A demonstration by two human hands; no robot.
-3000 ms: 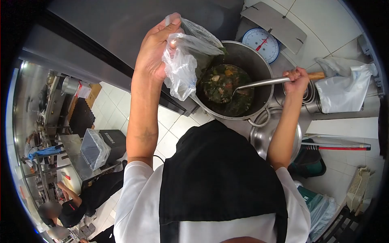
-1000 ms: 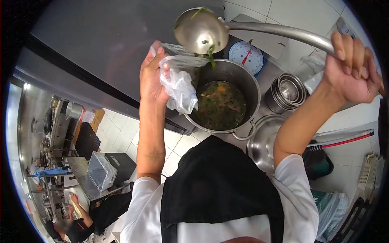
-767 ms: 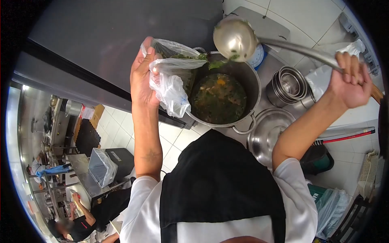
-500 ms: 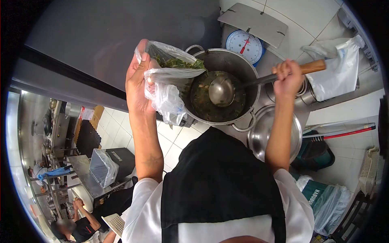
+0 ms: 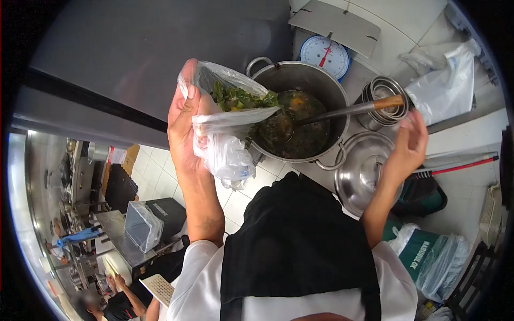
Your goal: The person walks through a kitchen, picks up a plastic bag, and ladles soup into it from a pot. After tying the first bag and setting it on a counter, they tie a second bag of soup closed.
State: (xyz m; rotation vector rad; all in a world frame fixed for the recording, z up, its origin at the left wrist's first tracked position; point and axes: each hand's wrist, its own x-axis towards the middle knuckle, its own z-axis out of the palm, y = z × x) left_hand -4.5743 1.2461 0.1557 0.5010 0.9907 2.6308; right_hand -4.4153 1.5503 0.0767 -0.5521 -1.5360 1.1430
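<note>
Large dark grey cabinet [image 5: 160,48], smooth-faced, stands at upper left, a black seam along its lower part. Floor [image 5: 234,207] laid in pale square tiles with thin joints. White tiled wall [image 5: 399,24] at upper right, beyond a grey metal counter [image 5: 366,78]. Metal table [image 5: 116,229] at left, beside a dark grey bin [image 5: 170,212]. Far left edge brightly lit.

We have open air over the pot's [image 5: 327,81] far side. Ladle [image 5: 348,111] crosses the right rim; bag [image 5: 227,155] blocks left.
</note>
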